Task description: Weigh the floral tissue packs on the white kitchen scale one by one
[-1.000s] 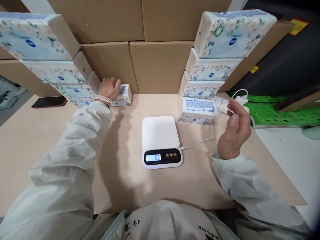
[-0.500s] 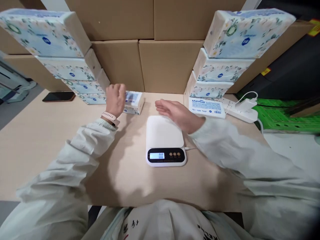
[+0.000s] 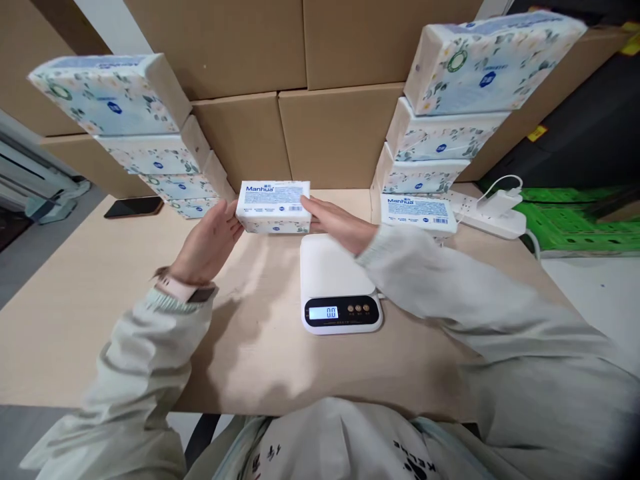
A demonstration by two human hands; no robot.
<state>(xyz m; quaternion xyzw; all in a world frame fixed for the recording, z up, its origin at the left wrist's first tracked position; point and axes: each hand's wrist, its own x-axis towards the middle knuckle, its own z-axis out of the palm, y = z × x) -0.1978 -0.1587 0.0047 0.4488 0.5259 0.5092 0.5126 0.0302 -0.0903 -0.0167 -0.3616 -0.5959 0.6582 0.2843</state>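
Over the table point(image 3: 100, 300), left hand point(image 3: 207, 243) and right hand point(image 3: 343, 225) pinch the tissue pack point(image 3: 273, 205) between them.

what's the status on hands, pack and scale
Left hand and right hand holding tissue pack between them. Beyond scale, to its left. Scale reads 0.0; right sleeve hides part.

middle pack point(image 3: 274, 203): white top, blue lettering, flower sprigs on the front. left stack point(image 3: 120, 100) and right stack point(image 3: 480, 73): white and pale blue, grey-green leaves, pinkish and cream blossoms, dark blue badges. scale point(image 3: 337, 267): white, black panel point(image 3: 345, 312), gold buttons point(image 3: 359, 308); display point(image 3: 323, 313) lit pale blue, dark digits. worktop point(image 3: 75, 300): pale wood tone. cartons point(image 3: 345, 140): plain brown. phone point(image 3: 134, 207): black face, reddish edge. sleeves point(image 3: 145, 360): pale grey-green. watch strap point(image 3: 176, 287): pink. power strip point(image 3: 493, 219): white. labels at right point(image 3: 537, 133): yellow.
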